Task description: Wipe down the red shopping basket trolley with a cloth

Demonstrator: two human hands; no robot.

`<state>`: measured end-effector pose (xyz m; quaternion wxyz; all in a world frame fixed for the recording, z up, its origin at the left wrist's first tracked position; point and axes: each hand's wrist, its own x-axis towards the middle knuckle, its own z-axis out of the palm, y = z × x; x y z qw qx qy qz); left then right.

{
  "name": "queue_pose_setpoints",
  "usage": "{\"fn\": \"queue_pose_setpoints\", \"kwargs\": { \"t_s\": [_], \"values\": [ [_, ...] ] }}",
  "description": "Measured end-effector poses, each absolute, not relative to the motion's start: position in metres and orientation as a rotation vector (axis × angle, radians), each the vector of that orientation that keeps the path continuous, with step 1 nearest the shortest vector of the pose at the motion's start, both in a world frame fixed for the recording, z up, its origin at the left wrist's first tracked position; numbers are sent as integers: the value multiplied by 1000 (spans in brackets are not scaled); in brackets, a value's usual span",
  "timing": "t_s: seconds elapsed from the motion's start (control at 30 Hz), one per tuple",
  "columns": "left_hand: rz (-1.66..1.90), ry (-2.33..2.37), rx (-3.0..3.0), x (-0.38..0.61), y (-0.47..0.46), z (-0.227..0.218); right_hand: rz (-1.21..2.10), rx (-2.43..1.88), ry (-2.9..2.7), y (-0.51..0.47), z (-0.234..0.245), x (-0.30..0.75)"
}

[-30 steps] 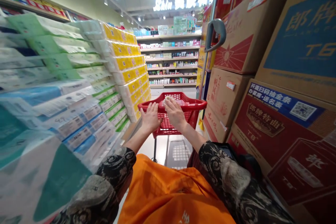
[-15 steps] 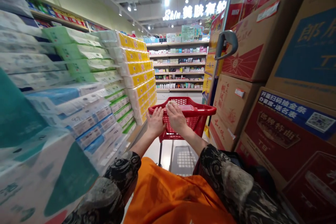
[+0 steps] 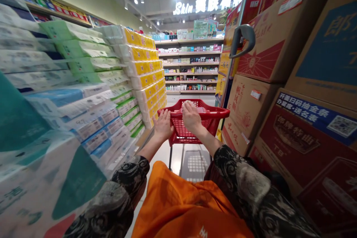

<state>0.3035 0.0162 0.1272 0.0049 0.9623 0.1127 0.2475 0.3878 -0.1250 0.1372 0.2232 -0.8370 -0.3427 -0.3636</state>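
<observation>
A red plastic shopping basket on a wheeled frame (image 3: 208, 121) stands straight ahead of me in a narrow shop aisle. My left hand (image 3: 163, 125) grips the near rim of the basket at its left corner, fingers curled over the edge. My right hand (image 3: 191, 117) lies palm down on the rim a little to the right, fingers closed over a whitish wad (image 3: 190, 102) that peeks out past the fingertips. What the wad is, I cannot tell. I wear dark patterned sleeves and an orange apron (image 3: 184, 208).
Stacked packs of tissue paper (image 3: 83, 93) wall the aisle on the left, yellow ones (image 3: 145, 67) farther on. Large cardboard cartons (image 3: 281, 93) tower on the right, with a grey handle on a metal pole (image 3: 242, 39) beside them. Stocked shelves (image 3: 192, 67) close the far end.
The basket and both hands have moved forward down the aisle between the stacks. Both hands keep the same hold on the rim.
</observation>
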Motion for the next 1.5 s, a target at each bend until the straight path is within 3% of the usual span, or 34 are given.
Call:
{"fn": "queue_pose_setpoints", "kwargs": {
  "t_s": [0.17, 0.4, 0.7, 0.87, 1.03, 1.3, 1.5],
  "values": [
    [785, 365, 3036, 303, 26, 128, -932, -2298, -1212, -109, 143, 374],
    [812, 389, 2982, 304, 30, 123, -1024, -2281, -725, -189, 131, 401],
    [925, 345, 2906, 302, 31, 125, -840, -2276, -1267, -82, 141, 359],
    [901, 377, 2929, 301, 46, 125, -855, -2301, -1320, -113, 142, 369],
    [863, 442, 2938, 307, 45, 123, -925, -2364, -898, -162, 145, 389],
    [745, 318, 3050, 316, 22, 132, -811, -2348, -1228, -93, 144, 367],
    [685, 307, 3094, 316, 28, 138, -887, -2395, -999, -167, 142, 401]
  ]
}}
